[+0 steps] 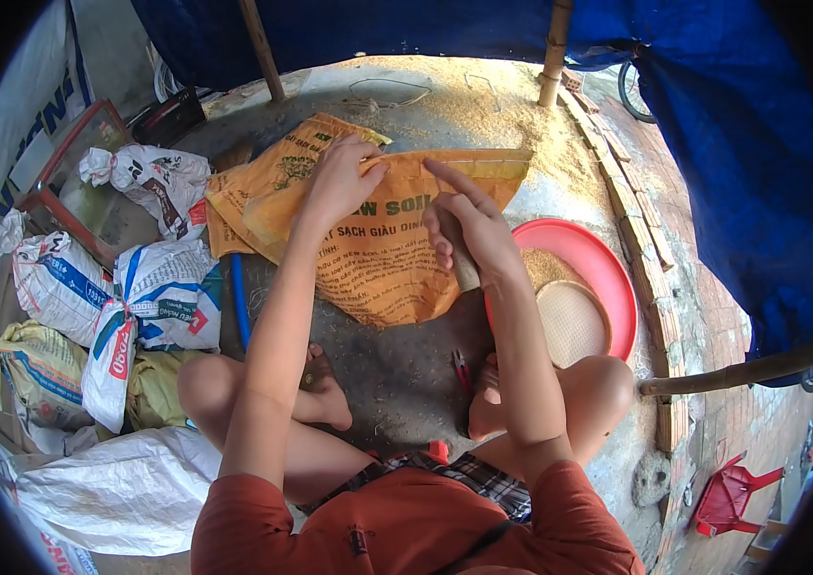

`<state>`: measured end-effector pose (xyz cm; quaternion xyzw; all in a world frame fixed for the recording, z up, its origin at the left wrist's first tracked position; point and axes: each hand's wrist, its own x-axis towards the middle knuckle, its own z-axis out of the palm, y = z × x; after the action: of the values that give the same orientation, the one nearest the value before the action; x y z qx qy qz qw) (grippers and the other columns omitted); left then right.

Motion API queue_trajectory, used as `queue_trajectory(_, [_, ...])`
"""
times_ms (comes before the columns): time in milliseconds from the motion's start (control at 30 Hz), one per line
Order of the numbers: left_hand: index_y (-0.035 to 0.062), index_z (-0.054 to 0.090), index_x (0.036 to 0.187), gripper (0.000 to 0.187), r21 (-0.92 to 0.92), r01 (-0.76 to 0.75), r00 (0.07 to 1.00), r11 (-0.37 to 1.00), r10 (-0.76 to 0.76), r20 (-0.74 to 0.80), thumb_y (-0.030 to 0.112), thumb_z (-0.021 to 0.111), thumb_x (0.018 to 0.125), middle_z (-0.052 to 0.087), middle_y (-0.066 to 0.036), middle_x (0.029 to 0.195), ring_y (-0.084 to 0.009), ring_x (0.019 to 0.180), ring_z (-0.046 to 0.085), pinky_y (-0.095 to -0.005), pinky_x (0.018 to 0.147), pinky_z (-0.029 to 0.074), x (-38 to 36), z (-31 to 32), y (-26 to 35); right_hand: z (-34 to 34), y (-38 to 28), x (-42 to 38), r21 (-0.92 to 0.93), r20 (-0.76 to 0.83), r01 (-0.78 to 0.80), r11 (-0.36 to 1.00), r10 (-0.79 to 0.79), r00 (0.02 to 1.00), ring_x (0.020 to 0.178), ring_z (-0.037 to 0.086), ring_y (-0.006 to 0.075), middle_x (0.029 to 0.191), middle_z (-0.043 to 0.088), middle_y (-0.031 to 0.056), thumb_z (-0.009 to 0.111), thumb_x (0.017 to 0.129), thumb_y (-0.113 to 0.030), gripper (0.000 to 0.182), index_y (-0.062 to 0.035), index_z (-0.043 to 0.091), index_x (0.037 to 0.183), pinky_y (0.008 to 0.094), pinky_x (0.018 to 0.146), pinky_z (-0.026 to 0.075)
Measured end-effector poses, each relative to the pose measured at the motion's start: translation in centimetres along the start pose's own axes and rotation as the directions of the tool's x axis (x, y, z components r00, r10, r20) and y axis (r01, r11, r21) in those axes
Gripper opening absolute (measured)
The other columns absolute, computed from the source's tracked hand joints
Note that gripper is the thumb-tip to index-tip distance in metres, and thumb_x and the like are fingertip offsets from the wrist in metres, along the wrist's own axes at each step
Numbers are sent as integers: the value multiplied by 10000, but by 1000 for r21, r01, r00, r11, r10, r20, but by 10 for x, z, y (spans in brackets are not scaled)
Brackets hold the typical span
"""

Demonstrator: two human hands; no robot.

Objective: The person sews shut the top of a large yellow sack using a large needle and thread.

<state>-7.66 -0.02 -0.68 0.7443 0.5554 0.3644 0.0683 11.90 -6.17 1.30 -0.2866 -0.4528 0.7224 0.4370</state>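
An orange printed sack (373,259) hangs upright in front of me, its lettered side facing me. My left hand (341,182) is closed on its top edge, thumb and fingers pinching the fabric. In my right hand (474,225) is a short grey-brown round stick (462,254), wrapped by the lower fingers against the palm. The right index finger stretches out and meets the sack's upper edge. Behind the left hand lies another orange sack (282,158). Red-handled pliers (462,372) rest on the floor between my feet.
At right, a red round tray (622,297) holds grain and a round sieve (569,326). Several tied white sacks (61,278) crowd the left side by a glass-sided box (90,172). Bricks (651,278) line the right edge. A red plastic stool (734,494) lies beyond them.
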Motion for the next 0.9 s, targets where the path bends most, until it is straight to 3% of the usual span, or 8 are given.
queue_trajectory(33, [-2,650,907,191,0,3,1000,1000,-3,0,138,611,783,580,-144,963,-308,981,528,-384,871,408,-1,0,0,2,1,-1,-196,-104,96,976,-118,988,445,409,79,637,471,33,406,894,-108,436,-39,367,1322,212,375,368])
queue_trajectory(167, [8,592,850,159,-71,-77,996,995,74,-50,129,631,755,560,-125,966,-296,989,516,-382,870,395,-5,-3,8,-7,16,10,-294,-97,89,952,-122,988,457,433,76,618,473,21,439,908,-138,402,-39,401,1295,224,387,377])
queue_trajectory(233, [16,564,823,158,-112,-112,991,987,103,-85,128,641,743,548,-117,980,-291,999,506,-379,873,388,-8,-5,16,-10,25,15,-400,-128,147,905,-215,968,459,437,71,601,462,3,465,915,-148,356,-37,432,1252,220,395,377])
queue_trajectory(367, [48,519,781,175,43,-235,962,971,238,-134,126,663,721,496,-115,1064,-295,1073,440,-405,913,351,-18,-5,34,-16,27,20,-410,-160,172,896,-256,953,447,444,73,619,487,19,453,914,-119,304,7,428,1190,229,380,384])
queue_trajectory(500, [47,531,780,226,193,-329,901,924,369,-229,145,713,689,468,-125,1120,-313,1134,391,-447,949,312,-22,9,40,-18,27,23,-400,-200,170,901,-267,943,466,445,66,625,478,-3,462,920,-133,265,-40,475,1167,218,400,393])
queue_trajectory(900, [19,594,738,181,267,-191,893,944,281,-352,154,705,690,493,-133,1096,-315,1151,382,-458,961,299,-22,34,33,-26,27,24,-408,-223,153,900,-261,939,471,442,67,609,469,-7,464,917,-126,259,-25,479,1155,221,412,391])
